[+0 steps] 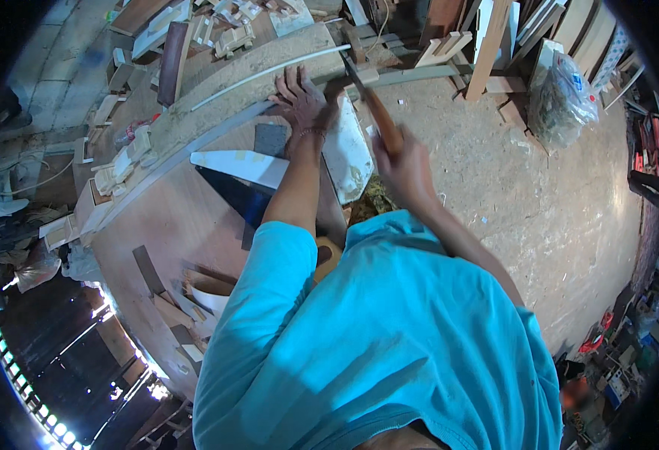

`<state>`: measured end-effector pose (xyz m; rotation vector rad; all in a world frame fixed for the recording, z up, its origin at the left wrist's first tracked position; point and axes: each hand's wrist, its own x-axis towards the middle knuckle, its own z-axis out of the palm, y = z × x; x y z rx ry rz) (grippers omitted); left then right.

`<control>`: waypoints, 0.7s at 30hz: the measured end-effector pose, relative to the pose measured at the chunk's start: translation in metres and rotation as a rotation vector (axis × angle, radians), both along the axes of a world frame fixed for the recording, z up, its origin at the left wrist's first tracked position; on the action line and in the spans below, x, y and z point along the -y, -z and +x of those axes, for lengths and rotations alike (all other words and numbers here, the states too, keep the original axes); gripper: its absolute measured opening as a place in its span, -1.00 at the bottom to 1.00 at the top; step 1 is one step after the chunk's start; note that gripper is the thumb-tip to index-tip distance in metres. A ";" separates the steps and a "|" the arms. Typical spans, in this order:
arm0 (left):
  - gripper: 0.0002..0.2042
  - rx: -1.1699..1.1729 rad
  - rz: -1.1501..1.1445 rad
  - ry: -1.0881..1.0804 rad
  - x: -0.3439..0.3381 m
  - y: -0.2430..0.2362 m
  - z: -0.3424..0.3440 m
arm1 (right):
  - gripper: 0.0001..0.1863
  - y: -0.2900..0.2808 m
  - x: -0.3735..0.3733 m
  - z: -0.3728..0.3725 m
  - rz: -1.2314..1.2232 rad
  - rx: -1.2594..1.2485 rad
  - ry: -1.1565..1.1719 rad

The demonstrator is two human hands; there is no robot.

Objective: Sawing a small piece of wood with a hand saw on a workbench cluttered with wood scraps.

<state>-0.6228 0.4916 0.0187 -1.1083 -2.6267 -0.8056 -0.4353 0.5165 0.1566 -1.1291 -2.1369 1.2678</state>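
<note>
My left hand [302, 103] presses down with its fingers spread over the edge of a long wooden board [269, 71]. A thin pale strip [269, 70] lies along that board, just beyond my fingertips. My right hand [406, 169], slightly blurred, is closed round the wooden handle of a hand tool [383, 120]. Its dark, narrow end points up and away, close to the strip's right end; the exact kind of tool is unclear. A worn white panel [348, 154] is between my hands. Beside my left forearm are a white tapered piece [239, 166] and a small grey block [270, 139].
Small wooden offcuts [233, 39] are heaped at the far left. Planks [491, 49] lean upright at the far right, near a clear plastic bag [564, 97] of debris. More scraps [172, 300] lie on the brown board at left. Mixed clutter [615, 375] lines the lower right.
</note>
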 end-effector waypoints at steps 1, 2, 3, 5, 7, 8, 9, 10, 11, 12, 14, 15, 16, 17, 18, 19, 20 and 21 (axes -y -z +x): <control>-0.11 0.002 -0.004 0.004 0.003 0.002 0.003 | -0.73 0.008 -0.008 -0.010 0.104 0.025 -0.011; -0.11 -0.051 0.000 0.001 -0.003 0.004 0.000 | -0.73 0.014 -0.013 -0.020 0.119 0.015 0.003; -0.11 -0.100 -0.002 -0.001 -0.007 0.007 -0.001 | -0.75 0.025 -0.015 -0.027 0.148 0.027 0.013; -0.13 -0.112 -0.068 -0.010 -0.002 0.014 -0.002 | -0.76 0.031 -0.013 -0.030 0.180 0.032 0.032; -0.14 -0.179 -0.044 -0.054 0.003 0.020 -0.007 | -0.76 0.028 0.004 -0.019 0.141 -0.026 0.000; -0.14 -0.120 -0.081 -0.070 0.005 0.015 -0.003 | -0.76 0.020 0.013 -0.008 0.145 -0.026 0.007; -0.14 -0.121 -0.088 -0.076 0.015 0.016 -0.004 | -0.76 0.002 0.031 0.008 0.034 0.000 -0.009; -0.14 -0.175 -0.059 -0.067 0.015 0.016 -0.006 | -0.76 -0.012 0.033 0.018 -0.060 0.023 -0.017; -0.15 -0.240 -0.035 -0.057 0.013 0.014 -0.012 | -0.76 -0.010 0.029 0.014 -0.056 0.008 -0.015; -0.20 -0.166 0.057 -0.015 0.009 0.008 -0.003 | -0.75 -0.005 0.026 0.012 0.032 0.022 -0.006; -0.19 -0.140 -0.007 -0.012 0.003 0.007 0.003 | -0.75 0.005 0.011 -0.003 0.107 0.065 0.016; -0.18 -0.127 -0.068 -0.026 -0.003 0.005 0.001 | -0.75 0.013 0.008 -0.013 0.109 0.057 0.048; -0.17 -0.101 -0.017 -0.011 -0.006 0.004 0.003 | -0.75 0.022 0.006 -0.020 0.112 0.041 0.034; -0.17 -0.105 -0.021 0.024 -0.009 0.008 0.007 | -0.75 0.031 0.006 -0.020 0.108 0.033 0.020; -0.19 -0.107 -0.039 -0.028 -0.010 0.010 0.006 | -0.75 0.031 0.004 -0.018 0.109 0.026 0.017; -0.21 -0.107 -0.056 -0.081 -0.011 0.013 0.006 | -0.75 0.030 0.008 -0.011 0.105 0.019 0.045; -0.22 -0.192 0.052 -0.045 -0.005 0.016 0.002 | -0.74 0.022 0.017 -0.005 0.092 0.012 0.023; -0.22 -0.194 0.034 -0.044 0.001 0.020 -0.004 | -0.73 0.011 0.031 0.005 0.066 0.011 -0.007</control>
